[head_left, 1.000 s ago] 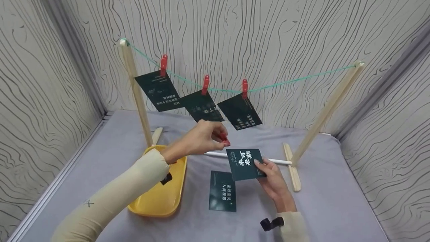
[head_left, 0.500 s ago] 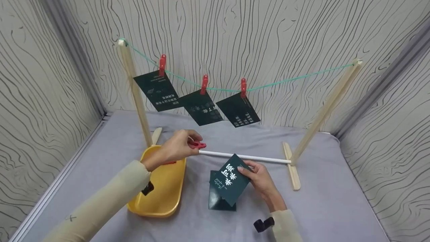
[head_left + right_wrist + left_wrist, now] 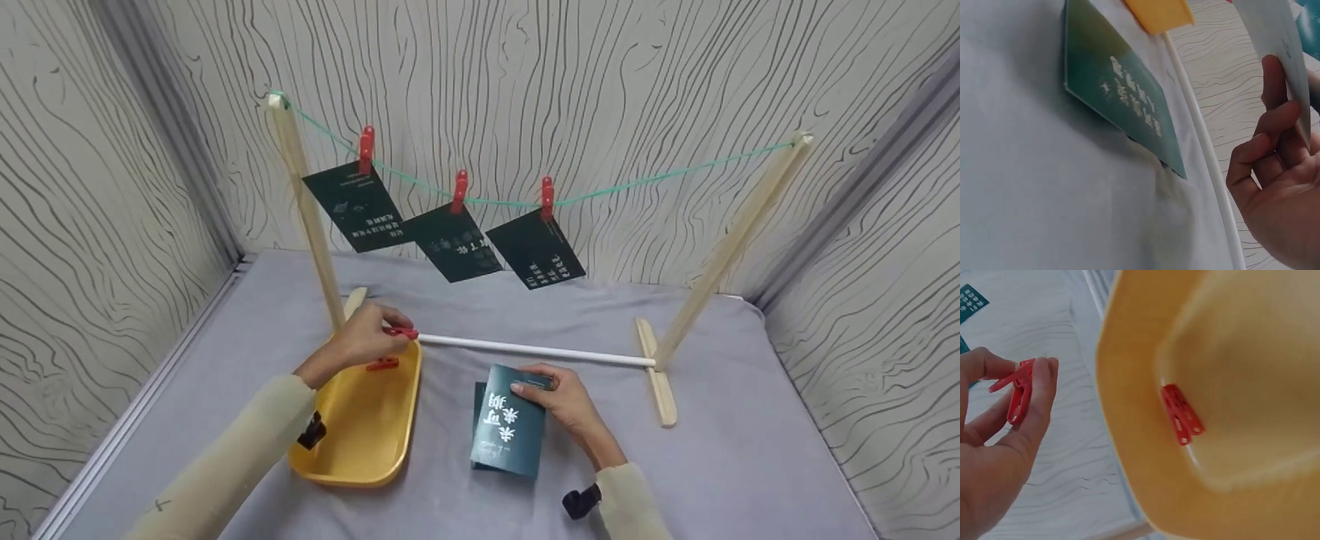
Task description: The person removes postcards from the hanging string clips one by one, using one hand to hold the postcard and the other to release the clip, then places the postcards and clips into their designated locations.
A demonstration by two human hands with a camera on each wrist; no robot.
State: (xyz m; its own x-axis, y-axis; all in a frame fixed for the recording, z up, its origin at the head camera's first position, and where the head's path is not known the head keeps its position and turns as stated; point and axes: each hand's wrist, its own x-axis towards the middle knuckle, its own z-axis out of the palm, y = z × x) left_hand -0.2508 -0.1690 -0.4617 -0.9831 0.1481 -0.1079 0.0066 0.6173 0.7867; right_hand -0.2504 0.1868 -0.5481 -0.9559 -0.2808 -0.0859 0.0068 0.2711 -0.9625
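My left hand [image 3: 369, 335] pinches a red clothespin [image 3: 1021, 391] over the far end of the yellow basket [image 3: 411, 420]. Inside that basket lies another red clothespin [image 3: 1180, 415]. With thumb and fingers, my right hand [image 3: 566, 399] holds a dark green card [image 3: 511, 431] by its upper right edge, its white lettering facing up. In the right wrist view the pale back of the held card [image 3: 1278, 39] shows. Beneath it a second green card [image 3: 1123, 90] lies on the cloth, mostly covered in the head view.
Three green cards hang from a green string [image 3: 652, 182] by red clothespins [image 3: 547, 199]. The string runs between a left wooden post [image 3: 307, 217] and a right wooden post [image 3: 731, 255]. A white rod [image 3: 532, 349] joins the posts low down. Patterned walls enclose the table.
My left hand has moved left and down with the clothespin, from below the hanging cards to the basket. My right hand has lowered and turned its card over the lying one.
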